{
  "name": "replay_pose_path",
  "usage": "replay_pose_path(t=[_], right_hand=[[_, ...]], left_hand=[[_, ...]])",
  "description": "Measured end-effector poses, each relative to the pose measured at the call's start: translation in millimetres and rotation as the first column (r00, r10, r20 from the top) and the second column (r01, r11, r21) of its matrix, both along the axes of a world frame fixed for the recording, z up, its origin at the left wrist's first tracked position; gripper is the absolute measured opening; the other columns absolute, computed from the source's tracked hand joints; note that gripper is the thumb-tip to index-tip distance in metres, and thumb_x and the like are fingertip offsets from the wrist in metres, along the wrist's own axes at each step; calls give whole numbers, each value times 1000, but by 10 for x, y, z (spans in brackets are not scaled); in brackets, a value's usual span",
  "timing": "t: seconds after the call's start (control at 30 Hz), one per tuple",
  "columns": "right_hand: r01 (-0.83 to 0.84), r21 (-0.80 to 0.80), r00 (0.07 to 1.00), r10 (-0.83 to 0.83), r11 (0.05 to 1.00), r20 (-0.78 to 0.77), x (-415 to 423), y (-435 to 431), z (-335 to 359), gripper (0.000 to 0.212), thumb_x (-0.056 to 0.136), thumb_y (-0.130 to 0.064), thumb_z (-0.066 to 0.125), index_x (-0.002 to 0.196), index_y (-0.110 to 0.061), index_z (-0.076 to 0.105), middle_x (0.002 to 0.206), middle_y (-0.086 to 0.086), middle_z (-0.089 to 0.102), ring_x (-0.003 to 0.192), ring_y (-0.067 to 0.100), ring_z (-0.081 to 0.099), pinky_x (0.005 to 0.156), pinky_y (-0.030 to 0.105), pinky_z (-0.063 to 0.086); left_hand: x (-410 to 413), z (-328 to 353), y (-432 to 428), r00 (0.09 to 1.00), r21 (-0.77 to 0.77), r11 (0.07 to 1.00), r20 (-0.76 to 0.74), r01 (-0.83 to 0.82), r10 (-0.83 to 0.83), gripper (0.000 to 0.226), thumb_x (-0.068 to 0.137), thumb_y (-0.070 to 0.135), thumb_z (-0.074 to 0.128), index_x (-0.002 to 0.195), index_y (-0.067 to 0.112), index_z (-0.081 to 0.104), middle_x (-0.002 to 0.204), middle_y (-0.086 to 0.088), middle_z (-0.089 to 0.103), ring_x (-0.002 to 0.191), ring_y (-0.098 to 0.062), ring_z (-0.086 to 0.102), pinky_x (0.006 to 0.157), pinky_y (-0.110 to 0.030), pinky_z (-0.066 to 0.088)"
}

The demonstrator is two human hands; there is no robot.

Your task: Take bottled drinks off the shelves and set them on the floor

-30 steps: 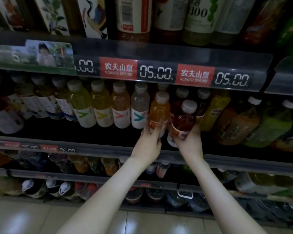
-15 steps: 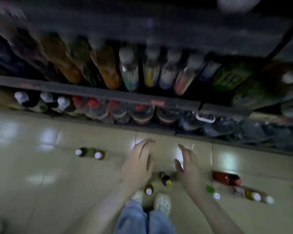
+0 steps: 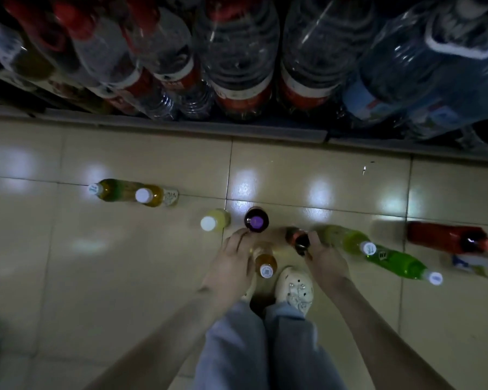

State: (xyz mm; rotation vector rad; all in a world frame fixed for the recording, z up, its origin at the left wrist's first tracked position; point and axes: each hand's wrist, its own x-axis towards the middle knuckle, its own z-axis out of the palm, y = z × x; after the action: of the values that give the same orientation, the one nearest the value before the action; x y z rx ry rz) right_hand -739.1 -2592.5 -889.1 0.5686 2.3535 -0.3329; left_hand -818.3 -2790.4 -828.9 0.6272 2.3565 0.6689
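Note:
I am looking straight down at the tiled floor (image 3: 124, 263). My right hand (image 3: 326, 258) pinches the neck of a dark red bottle (image 3: 293, 236) that leans on the floor in front of my shoes. My left hand (image 3: 231, 263) lies with fingers stretched out, its edge against an orange bottle with a white cap (image 3: 265, 261) that stands by my left shoe. Its fingertips nearly reach a dark bottle with a purple cap (image 3: 256, 220). A pale yellow bottle (image 3: 215, 220) stands left of that one.
Two yellow-green bottles (image 3: 130, 191) stand at the left. At the right are a lime bottle (image 3: 347, 239), a green bottle (image 3: 397, 263), a red bottle (image 3: 445, 237) and one more at the frame edge. The shelf base (image 3: 181, 126) with large water bottles (image 3: 237, 52) runs along the top.
The view has swung from the shelf down to the floor. Both hands came down from the shelf with an orange and a red bottle; the orange one now stands by my shoe.

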Motion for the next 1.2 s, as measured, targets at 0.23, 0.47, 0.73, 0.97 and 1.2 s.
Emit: replay_pose_path(t=[0.23, 0.47, 0.73, 0.97, 1.2], right_hand=[[257, -318, 881, -356, 913, -312, -203, 117, 2190, 26, 86, -30, 67, 103, -17, 54, 78, -1, 61, 74, 28, 62, 57, 31, 39], [351, -623, 514, -700, 699, -495, -69, 512, 4902, 21, 82, -15, 74, 85, -24, 55, 72, -10, 58, 64, -1, 53, 60, 13, 41], [184, -860, 382, -841, 477, -384, 834, 1362, 6102, 61, 83, -4, 70, 129, -32, 40, 128, -2, 58, 108, 0, 61, 98, 25, 48], [203, -785, 263, -805, 585, -531, 2357, 2537, 6643, 102, 85, -9, 71, 146, -49, -1, 139, -31, 36, 125, -6, 47, 100, 18, 43], [314, -696, 75, -748, 646, -660, 3663, 3773, 6972, 105, 82, -17, 72, 140, -64, -3, 117, -50, 47, 117, -4, 55, 103, 33, 46]], left_hand=[[-283, 1284, 281, 956, -48, 961, 123, 273, -266, 67, 92, 29, 46, 152, 23, 18, 159, -5, 15, 144, -24, 21, 114, -36, 28], [-508, 3670, 1132, 929, 128, 922, 7, 366, -370, 83, 77, 38, 73, 147, 28, 30, 144, -1, 41, 129, -24, 44, 104, -33, 39], [57, 5441, 2373, 924, 446, 875, 220, 190, -313, 65, 62, 36, 86, 121, 35, 56, 108, 19, 66, 100, -2, 60, 87, -14, 44], [1543, 6151, 3969, 810, 565, 807, 385, 172, -443, 66, 53, 46, 85, 114, 33, 64, 107, 6, 71, 101, -13, 67, 95, -39, 51], [2849, 6583, 5412, 715, 596, 723, 330, 349, -617, 36, 80, 35, 75, 113, 36, 60, 102, 11, 71, 94, -5, 68, 78, -23, 54]])
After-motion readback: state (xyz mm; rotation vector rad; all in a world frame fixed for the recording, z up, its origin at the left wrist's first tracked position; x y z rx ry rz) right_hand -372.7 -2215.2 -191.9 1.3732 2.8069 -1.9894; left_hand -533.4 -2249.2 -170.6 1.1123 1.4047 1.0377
